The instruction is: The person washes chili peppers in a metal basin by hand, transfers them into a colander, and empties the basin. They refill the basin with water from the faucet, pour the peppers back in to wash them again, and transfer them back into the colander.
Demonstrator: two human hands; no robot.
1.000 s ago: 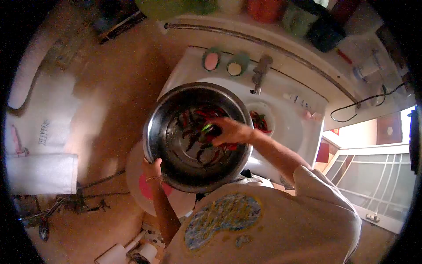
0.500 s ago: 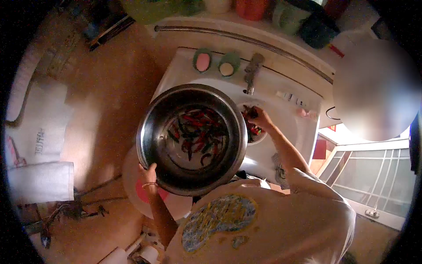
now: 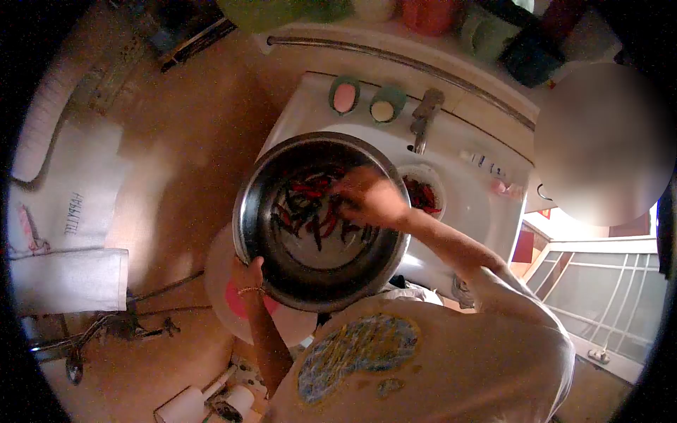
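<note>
A large steel basin (image 3: 321,282) is tilted at the sink's left side, with red and dark peppers (image 3: 310,190) lying in it. My left hand (image 3: 248,275) grips the basin's lower left rim, thumb over the edge. Over the basin's right part is my right hand (image 3: 370,197), blurred by motion, its fingers reaching down among the peppers; what they hold, if anything, cannot be made out. A white bowl (image 3: 438,185) with more red peppers (image 3: 423,194) stands in the sink, just right of the basin.
The white sink (image 3: 479,204) has a faucet (image 3: 425,120) at its back. Pink soap (image 3: 345,97) and pale soap (image 3: 381,111) rest on green dishes beside it. A metal rail (image 3: 395,56) runs behind. White towels (image 3: 67,282) hang at left.
My right hand has moved left from the white bowl to over the basin. My left hand still holds the basin's rim. The whole view has shifted slightly.
</note>
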